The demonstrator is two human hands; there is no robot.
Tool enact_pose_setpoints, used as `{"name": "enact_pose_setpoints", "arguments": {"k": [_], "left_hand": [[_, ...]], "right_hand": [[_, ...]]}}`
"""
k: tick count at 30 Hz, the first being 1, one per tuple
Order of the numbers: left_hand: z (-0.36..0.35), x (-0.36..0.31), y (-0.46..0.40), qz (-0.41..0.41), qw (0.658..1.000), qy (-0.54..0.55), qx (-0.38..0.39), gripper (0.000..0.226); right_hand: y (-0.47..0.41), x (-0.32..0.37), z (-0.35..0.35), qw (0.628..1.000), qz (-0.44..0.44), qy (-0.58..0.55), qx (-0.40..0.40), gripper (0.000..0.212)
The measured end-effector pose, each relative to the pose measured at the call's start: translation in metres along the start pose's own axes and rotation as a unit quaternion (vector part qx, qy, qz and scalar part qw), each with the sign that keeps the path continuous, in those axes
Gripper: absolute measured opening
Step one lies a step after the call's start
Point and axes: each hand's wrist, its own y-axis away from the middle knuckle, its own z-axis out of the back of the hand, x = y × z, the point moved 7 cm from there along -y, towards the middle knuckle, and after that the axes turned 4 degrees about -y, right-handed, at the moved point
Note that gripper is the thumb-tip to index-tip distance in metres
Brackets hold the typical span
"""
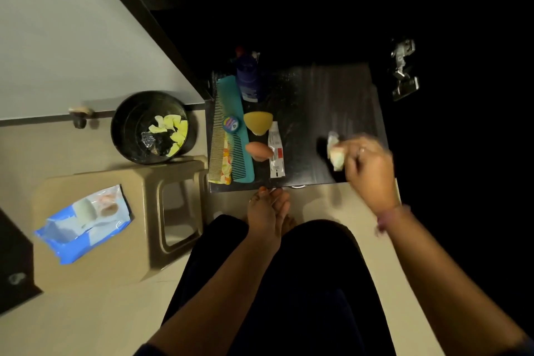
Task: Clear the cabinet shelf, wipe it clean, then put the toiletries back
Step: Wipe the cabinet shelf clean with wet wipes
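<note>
1 blurred right hand pinches a crumpled wipe; left hand lies spread.

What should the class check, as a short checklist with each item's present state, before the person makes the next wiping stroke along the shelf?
1. Wipe in hand: ok. The right hand grips a crumpled wipe.
2. Right part of the dark shelf free of items: ok.
3. Shelf fully cleared: not ok. The teal comb, blue bottle, white tube, two sponges and a small round tin lie on its left part.
4. Left hand free to move items: ok, it holds nothing, its fingertips near the shelf's front edge.
5. Spare wipes ready: ok, the pack lies on the stool.
6. Shelf already clean: cannot tell.
</note>
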Motion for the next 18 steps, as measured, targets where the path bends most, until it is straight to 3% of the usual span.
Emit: {"name": "enact_pose_setpoints", "arguments": {"k": [4,8,10,12,16,18], "left_hand": [[-0.005,-0.005,0.005,0.018,0.999,0.027,0.029,0.038],[0.002,-0.003,-0.002,0.006,1.000,-0.008,0.019,0.034],[0.006,0.001,-0.008,0.001,1.000,-0.015,0.020,0.031],[0.007,0.001,-0.009,-0.002,1.000,-0.018,0.018,0.024],[0.006,-0.001,-0.004,0.006,0.999,-0.036,0.017,0.025],[0.004,-0.003,0.001,0.010,0.999,-0.038,0.011,0.026]], "right_hand": [[-0.119,0.024,0.012,0.996,-0.001,-0.038,-0.079,0.036],[-0.198,0.031,-0.053,0.989,0.000,0.087,0.117,0.038],[-0.196,0.020,-0.084,0.976,-0.019,0.137,0.170,0.039],[-0.180,0.018,-0.095,0.981,-0.016,0.135,0.137,0.038],[-0.131,0.015,-0.087,0.995,-0.043,-0.041,0.082,0.031],[-0.087,0.011,-0.081,0.997,-0.019,-0.021,0.073,0.034]]}}
